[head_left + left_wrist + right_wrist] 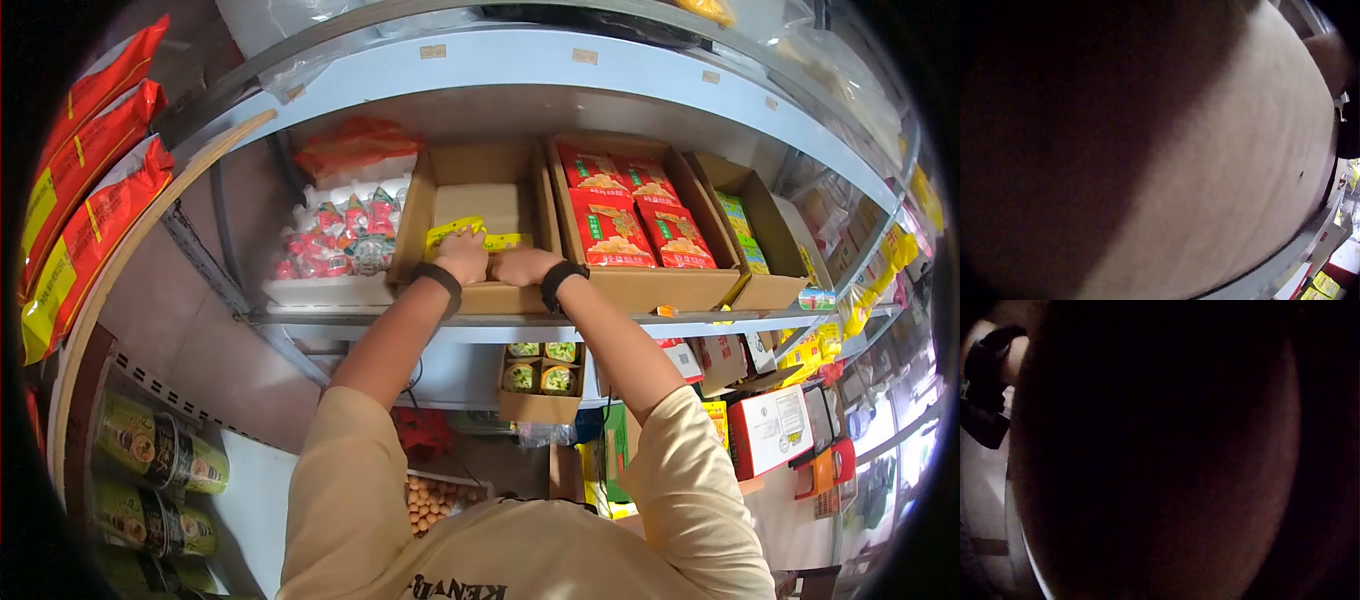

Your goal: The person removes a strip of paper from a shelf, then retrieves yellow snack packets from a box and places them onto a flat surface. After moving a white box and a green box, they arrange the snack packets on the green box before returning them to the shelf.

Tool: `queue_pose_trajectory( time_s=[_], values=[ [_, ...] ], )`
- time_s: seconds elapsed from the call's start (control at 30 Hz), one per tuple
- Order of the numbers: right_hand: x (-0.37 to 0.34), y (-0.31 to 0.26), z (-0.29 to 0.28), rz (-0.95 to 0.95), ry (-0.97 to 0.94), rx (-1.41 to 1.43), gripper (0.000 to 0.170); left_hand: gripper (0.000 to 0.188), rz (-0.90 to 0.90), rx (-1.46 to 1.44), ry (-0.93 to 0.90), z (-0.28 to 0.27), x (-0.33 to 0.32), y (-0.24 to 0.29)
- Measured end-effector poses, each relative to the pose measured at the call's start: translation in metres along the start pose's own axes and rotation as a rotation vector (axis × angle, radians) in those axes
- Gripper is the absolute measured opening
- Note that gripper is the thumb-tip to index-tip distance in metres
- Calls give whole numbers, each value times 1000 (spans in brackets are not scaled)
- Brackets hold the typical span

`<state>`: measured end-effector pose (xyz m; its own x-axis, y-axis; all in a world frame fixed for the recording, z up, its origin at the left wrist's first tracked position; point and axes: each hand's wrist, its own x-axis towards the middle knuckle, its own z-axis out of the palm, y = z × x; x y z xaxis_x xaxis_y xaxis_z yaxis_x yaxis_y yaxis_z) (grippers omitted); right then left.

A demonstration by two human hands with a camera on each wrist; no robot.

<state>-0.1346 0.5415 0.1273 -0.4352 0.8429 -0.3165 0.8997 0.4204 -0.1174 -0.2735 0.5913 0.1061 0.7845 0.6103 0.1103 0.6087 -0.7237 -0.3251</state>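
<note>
Both hands are inside an open cardboard box [487,196] on the shelf in the head view. The left hand [462,257] lies over a yellow packet [455,228], its fingers on the packet's upper side. Beside it, the right hand [525,265] is at the box's front, with its fingers turned inward toward the left hand. Another yellow packet [507,241] lies just beyond the right hand. The fingertips of both hands are hidden, so I cannot tell whether either grips a packet. Skin and dark shadow fill most of both wrist views.
To the right stand a box of red packets [612,230] and a narrower box with green packets [745,232]. A white tray of small red-and-clear packs [340,235] sits left. The metal shelf edge [480,325] runs below the boxes. Eggs [430,502] are lower down.
</note>
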Motion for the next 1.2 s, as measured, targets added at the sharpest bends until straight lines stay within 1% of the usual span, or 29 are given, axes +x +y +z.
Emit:
queue_pose_trajectory(
  time_s=[0.1,0.13,0.23,0.33,0.37,0.43,0.47,0.53,0.63,0.7,0.73,0.77,0.83,0.9,1.03,1.13,1.17,1.2],
  values=[
    [-19,-16,1,45,23,585,48,32,43,74,-17,-8,-2,1],
    [-12,-15,4,127,51,584,52,33,40,74,-82,-20,-5,4],
    [-21,-24,1,184,117,646,57,32,32,96,30,-12,-7,2],
    [1,-18,8,335,42,548,60,29,-25,-36,-136,-21,-7,5],
    [3,-14,11,335,28,552,61,28,-47,-125,-172,-20,-6,4],
    [-16,-23,-2,337,8,560,63,28,-87,-298,-238,-20,-3,2],
    [3,-8,10,359,-21,502,64,29,-60,-432,-186,-16,-3,0],
    [-10,-19,1,290,9,522,62,32,-3,-698,-73,-1,-2,-10],
    [-49,-47,-27,217,2,551,59,35,-3,-562,122,29,-7,-19],
    [-50,-47,-26,161,-2,545,58,38,-15,-540,-50,40,-4,-27],
    [-36,-35,-16,124,9,532,57,40,-20,-527,-133,38,-3,-28],
    [-23,-25,-6,88,20,519,57,41,-53,-531,-147,37,-5,-26],
    [-9,-16,7,104,65,590,57,43,-119,-539,-173,17,-14,-19],
    [-8,-16,9,88,112,657,57,43,-120,-534,-183,5,-20,-15],
    [-26,-32,2,66,229,630,46,43,-172,-495,-163,-9,-23,-6],
    [-43,-42,-9,102,222,635,44,44,-205,-501,-216,-2,-16,-13],
    [-41,-41,-9,119,198,589,45,44,-243,-518,-165,16,-9,-20],
    [-38,-38,-9,135,174,541,46,44,-281,-536,-114,47,-1,-29]
  ],
)
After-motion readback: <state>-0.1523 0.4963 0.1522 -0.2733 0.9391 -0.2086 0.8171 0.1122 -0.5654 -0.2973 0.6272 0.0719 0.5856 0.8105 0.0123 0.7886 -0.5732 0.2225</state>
